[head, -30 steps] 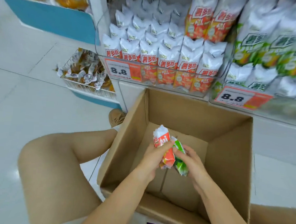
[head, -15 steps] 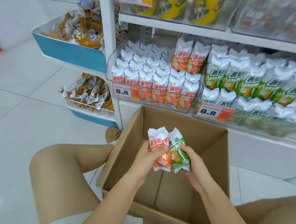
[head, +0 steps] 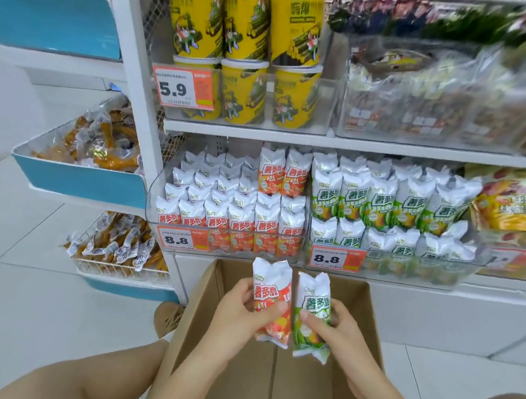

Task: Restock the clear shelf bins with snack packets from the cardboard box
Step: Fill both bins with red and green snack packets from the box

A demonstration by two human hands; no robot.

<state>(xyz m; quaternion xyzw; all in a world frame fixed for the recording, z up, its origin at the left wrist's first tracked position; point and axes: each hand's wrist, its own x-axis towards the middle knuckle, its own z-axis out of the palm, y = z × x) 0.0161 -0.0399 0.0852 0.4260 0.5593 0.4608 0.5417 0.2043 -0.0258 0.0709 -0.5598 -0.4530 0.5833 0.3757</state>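
My left hand grips a red-and-white snack packet, held upright above the open cardboard box. Beside it, my right hand holds a green-and-white packet, also upright. The two packets nearly touch. The box looks bare inside where I can see it. Straight ahead on the low shelf, a clear bin holds rows of red packets. To its right, another clear bin holds green packets.
Yellow tubs stand on the shelf above, next to bagged snacks. Blue-fronted trays and a wire basket of wrapped snacks sit at the left. My knees flank the box on white floor tiles.
Both hands have lifted the two packets out of the box up to its rim. My view has tilted upward, bringing the upper shelf into sight.
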